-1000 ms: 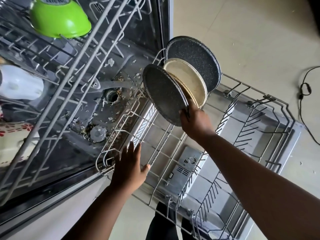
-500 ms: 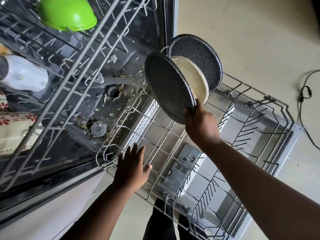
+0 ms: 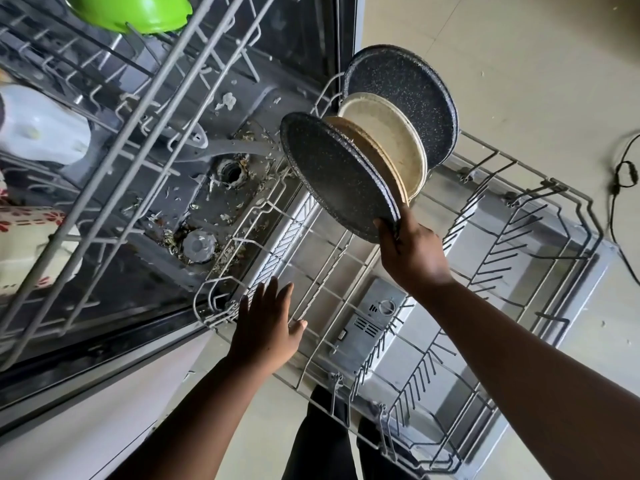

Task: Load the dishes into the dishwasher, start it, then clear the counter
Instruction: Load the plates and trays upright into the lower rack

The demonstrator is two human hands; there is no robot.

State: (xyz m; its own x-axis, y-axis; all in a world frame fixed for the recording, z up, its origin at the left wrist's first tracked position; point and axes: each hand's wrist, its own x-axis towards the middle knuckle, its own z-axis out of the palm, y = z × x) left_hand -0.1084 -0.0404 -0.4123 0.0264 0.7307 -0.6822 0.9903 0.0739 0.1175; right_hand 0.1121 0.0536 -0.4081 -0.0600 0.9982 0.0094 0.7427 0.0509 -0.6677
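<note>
The lower dishwasher rack (image 3: pixel 540 199) is pulled out over the open door. At its far end stand a dark speckled plate (image 3: pixel 412 98) and a cream plate (image 3: pixel 388 147) on edge. My right hand (image 3: pixel 410 252) grips the bottom rim of another dark speckled plate (image 3: pixel 336 174), held upright and tilted against a tan plate (image 3: pixel 363 147) just in front of the cream one. My left hand (image 3: pixel 266 327) rests with spread fingers on the rack's near left corner, holding nothing.
The upper rack (image 3: pixel 145 109) carries a green bowl (image 3: pixel 135 12), a white cup (image 3: pixel 38 126) and a floral dish (image 3: pixel 24 237). Food scraps litter the tub floor (image 3: pixel 214 209). A black cable (image 3: pixel 620 181) lies on the tiled floor at right. My legs stand below the rack.
My right hand has shifted the front speckled plate lower and closer against the other plates, exposing a tan plate edge. My left hand has stayed on the rack corner.
</note>
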